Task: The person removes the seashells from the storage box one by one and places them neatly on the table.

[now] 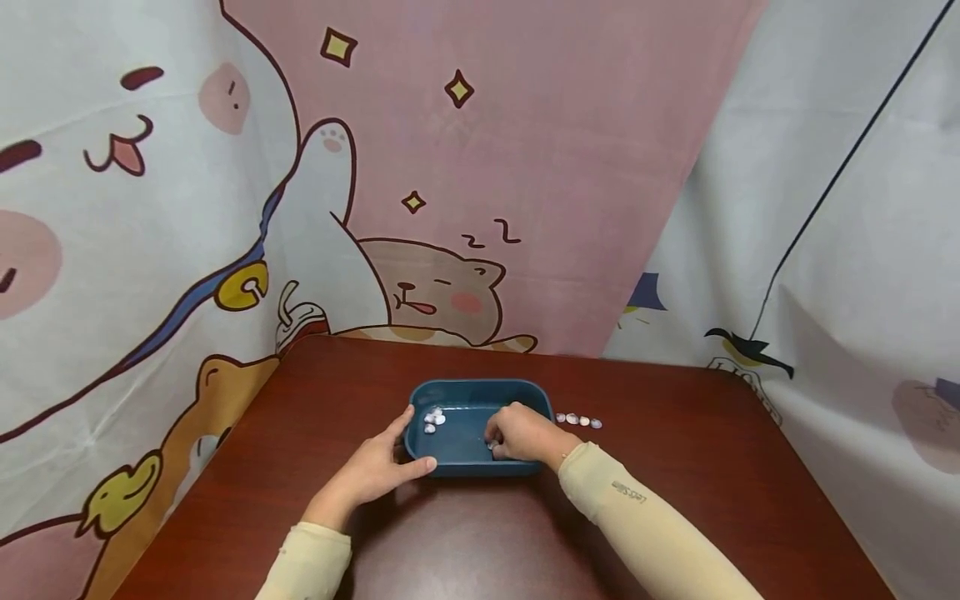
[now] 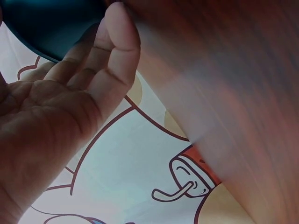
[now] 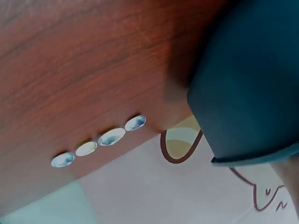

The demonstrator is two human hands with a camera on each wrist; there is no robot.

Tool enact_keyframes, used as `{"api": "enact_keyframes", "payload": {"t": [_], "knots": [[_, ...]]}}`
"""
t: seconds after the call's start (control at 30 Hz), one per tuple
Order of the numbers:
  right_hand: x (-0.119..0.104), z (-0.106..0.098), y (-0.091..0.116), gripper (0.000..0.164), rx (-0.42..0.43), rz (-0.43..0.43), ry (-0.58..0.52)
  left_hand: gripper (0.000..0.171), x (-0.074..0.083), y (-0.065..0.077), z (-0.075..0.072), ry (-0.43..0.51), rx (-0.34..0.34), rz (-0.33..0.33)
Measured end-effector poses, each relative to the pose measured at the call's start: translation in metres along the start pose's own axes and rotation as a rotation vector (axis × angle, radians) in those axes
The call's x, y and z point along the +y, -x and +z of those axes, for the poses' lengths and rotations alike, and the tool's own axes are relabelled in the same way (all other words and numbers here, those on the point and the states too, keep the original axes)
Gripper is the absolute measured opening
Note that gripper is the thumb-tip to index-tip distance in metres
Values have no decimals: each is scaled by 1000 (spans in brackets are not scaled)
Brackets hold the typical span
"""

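A dark blue rectangular tray (image 1: 453,469) stands on the table. My left hand (image 1: 377,467) rests on its left end, fingers straight along the left side and thumb on the front rim. In the left wrist view, those fingers (image 2: 122,44) lie against the tray's outside. My right hand (image 1: 523,433) reaches over the right rim into the tray, its curled fingers pinching a small pale shell-like piece (image 1: 491,446) close to the bottom. Most of that piece is hidden by the fingers. Several similar pieces (image 1: 439,419) lie clustered at the tray's left inside.
To the right of the tray, a short row of pale oval pieces (image 3: 112,136) with bluish and yellowish marks lies on the brown wooden table (image 1: 675,467). A cartoon-printed cloth (image 1: 570,167) hangs behind the table and along its sides.
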State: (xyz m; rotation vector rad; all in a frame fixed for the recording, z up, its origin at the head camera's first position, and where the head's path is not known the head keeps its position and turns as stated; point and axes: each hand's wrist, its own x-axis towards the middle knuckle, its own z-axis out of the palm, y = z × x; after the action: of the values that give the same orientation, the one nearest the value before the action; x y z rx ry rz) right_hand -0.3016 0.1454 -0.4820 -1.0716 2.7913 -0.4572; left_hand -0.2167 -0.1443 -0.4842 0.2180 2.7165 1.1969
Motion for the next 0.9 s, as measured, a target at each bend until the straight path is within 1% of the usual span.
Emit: {"api": "enact_keyframes", "payload": {"t": [0.07, 0.13, 0.2, 0.27, 0.33, 0.37, 0.4, 0.43, 0.53, 0.6, 0.67, 0.77, 0.9], "knots": [[4, -10, 8, 14, 61, 10, -57, 105, 0, 0, 2, -7, -2, 6], [15, -26, 22, 16, 153, 33, -125, 104, 1, -1, 4, -15, -1, 10], [36, -44, 39, 16, 258, 88, -173, 104, 2, -2, 4, -28, 5, 20], [63, -58, 59, 16, 343, 181, -202, 103, 2, -3, 3, -38, 16, 22], [94, -63, 80, 15, 387, 287, -200, 103, 1, -3, 2, -43, 27, 18], [109, -62, 89, 14, 388, 334, -193, 103, 0, -2, 1, -45, 32, 18], [122, -59, 98, 13, 373, 371, -183, 104, 0, -1, 0, -47, 36, 8], [134, -54, 105, 13, 353, 392, -172, 104, -1, 0, -1, -49, 39, 3], [157, -37, 119, 12, 269, 414, -159, 106, -3, 2, -3, -45, 39, -6], [165, -27, 123, 12, 241, 422, -177, 106, -3, 2, -4, -35, 35, -5], [168, -22, 125, 13, 236, 420, -200, 107, -3, 1, -3, -20, 26, 10], [170, -20, 125, 14, 237, 421, -230, 107, -2, -1, -2, -6, 14, 22], [173, -22, 124, 13, 211, 416, -253, 107, -2, -3, -1, 0, 7, 24]]}}
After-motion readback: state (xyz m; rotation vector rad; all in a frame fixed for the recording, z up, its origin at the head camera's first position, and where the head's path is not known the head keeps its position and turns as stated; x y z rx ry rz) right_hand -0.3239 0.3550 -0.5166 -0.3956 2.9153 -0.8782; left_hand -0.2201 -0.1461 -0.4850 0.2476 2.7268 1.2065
